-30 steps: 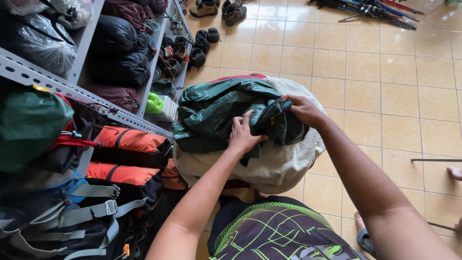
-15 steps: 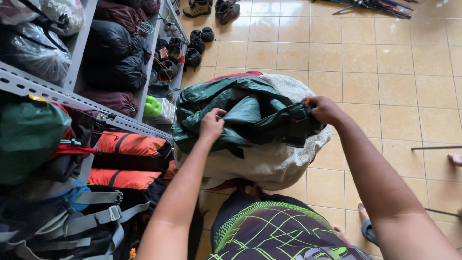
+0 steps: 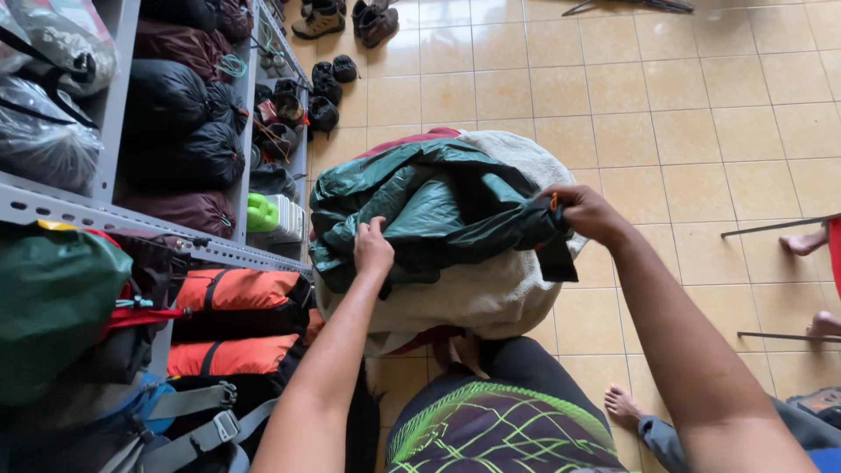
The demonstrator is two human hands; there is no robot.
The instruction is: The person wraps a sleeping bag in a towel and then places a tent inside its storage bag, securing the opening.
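Standing at the gear shelves, working a dark green nylon sleeping bag (image 3: pixel 429 210) that lies bunched on top of a cream fleece bundle (image 3: pixel 491 293) propped against my legs. My right hand (image 3: pixel 585 213) is closed tight on the bag's right end, pinching a gathered wad of green and black fabric with a small orange tab showing at the fingers. My left hand (image 3: pixel 372 250) is pressed onto the bag's near left edge, fingers curled into the folds; the grip there looks closed on cloth, though the fingertips are hidden in the fabric. A strip of maroon cloth (image 3: pixel 407 140) shows at the far edge under the green. By my reading, the step in hand is gathering and compressing the bag, pulled taut between the two hands. A next move would call for keeping tension on the right while the left squeezes air and slack toward it, without letting the slippery nylon slide off the fleece. Metal shelf rail (image 3: pixel 131 223) to my left holds orange stuff sacks (image 3: pixel 241 289); hiking boots (image 3: pixel 324 16) stand on the tile floor (image 3: pixel 701 131) beyond.
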